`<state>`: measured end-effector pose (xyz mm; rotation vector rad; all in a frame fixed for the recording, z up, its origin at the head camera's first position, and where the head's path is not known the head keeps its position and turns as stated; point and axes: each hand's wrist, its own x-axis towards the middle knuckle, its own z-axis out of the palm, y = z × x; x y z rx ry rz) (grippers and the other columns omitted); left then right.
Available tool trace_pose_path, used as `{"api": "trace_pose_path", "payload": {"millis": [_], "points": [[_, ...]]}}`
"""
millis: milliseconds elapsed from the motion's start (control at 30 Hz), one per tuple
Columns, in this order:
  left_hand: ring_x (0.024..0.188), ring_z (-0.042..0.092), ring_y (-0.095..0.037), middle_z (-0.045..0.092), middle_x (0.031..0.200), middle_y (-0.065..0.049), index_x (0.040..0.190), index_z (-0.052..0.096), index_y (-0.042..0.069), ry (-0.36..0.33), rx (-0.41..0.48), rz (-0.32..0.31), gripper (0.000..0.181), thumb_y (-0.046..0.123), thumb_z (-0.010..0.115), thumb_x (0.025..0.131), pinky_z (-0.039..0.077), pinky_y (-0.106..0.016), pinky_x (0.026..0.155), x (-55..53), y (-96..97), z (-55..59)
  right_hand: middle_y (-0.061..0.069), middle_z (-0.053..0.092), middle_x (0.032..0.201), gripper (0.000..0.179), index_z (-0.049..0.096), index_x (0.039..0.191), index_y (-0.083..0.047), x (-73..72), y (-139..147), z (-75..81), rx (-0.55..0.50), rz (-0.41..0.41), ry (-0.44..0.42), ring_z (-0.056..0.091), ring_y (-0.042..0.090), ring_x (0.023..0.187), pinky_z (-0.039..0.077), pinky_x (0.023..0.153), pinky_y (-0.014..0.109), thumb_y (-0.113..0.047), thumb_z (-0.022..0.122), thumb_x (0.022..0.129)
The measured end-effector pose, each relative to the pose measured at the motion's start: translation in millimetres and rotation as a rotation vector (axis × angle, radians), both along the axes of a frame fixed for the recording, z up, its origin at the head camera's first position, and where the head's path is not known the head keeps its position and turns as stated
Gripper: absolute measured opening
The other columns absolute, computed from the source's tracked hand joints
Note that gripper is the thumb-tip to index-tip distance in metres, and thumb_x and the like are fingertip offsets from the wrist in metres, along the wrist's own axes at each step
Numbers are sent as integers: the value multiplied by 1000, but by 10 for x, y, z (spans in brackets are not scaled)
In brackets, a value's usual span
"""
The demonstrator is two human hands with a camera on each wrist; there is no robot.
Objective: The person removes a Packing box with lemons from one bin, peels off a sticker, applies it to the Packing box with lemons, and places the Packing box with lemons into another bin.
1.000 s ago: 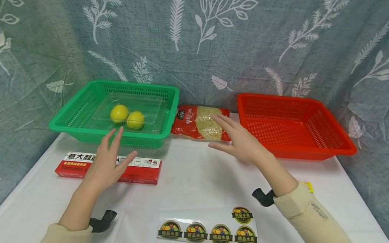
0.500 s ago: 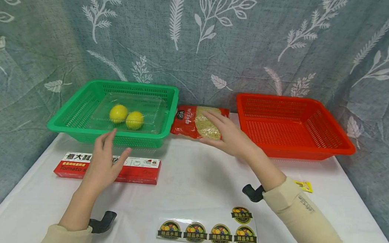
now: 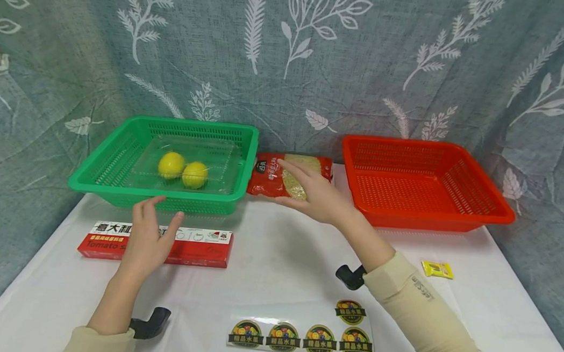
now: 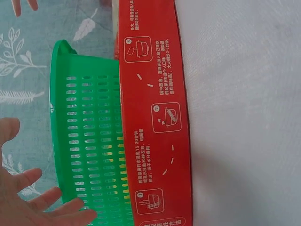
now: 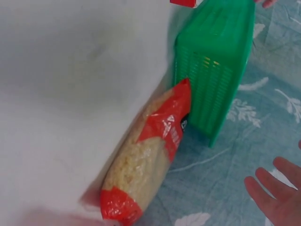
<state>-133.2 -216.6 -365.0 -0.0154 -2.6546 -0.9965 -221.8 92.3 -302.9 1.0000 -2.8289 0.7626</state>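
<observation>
My left hand (image 3: 149,235) hovers over the red-and-white pasta box (image 3: 200,248), its fingers loosely bent and holding nothing. The left wrist view shows the hand's spread fingers apart from the box's red printed side (image 4: 155,113). My right hand (image 3: 321,197) hangs in front of the red bag of pasta (image 3: 267,183) with a see-through window, covering part of it. The right wrist view has the bag (image 5: 141,155) lying on the cloth against the green basket, with the right hand (image 5: 280,195) apart from it, fingers extended.
The green basket (image 3: 83,177) at the back left contains a clear plastic tray with two yellow fruits (image 3: 195,175). A red basket (image 3: 424,222) stands back right. A yellow packet (image 3: 437,269) lies in front of it. A sheet of round stickers (image 3: 302,328) lies near the front.
My right hand has moved left across the front of the pasta bag, baring the yellow packet. My left hand has drawn slightly back toward me, with its fingers bending more.
</observation>
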Motion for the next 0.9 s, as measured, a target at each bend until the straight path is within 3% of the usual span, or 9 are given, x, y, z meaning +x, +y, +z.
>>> {"api": "trace_pose_path", "payload": {"millis": [533,900], "points": [[114,35,-48,27,126,-32,132,27,-13,-68,79,51,56,29,41,97,31,-59,93,-30,23,32,6,34,144,71,31,143,-18,-114,-226,13,1,16,-42,29,23,131,33,102,44,-46,60,84],[117,39,-48,31,130,-33,133,24,-13,-122,195,82,56,28,38,98,32,-55,97,-84,42,22,6,36,142,70,32,143,-17,-212,-342,16,4,30,-46,32,23,129,34,101,45,-44,60,85]]}}
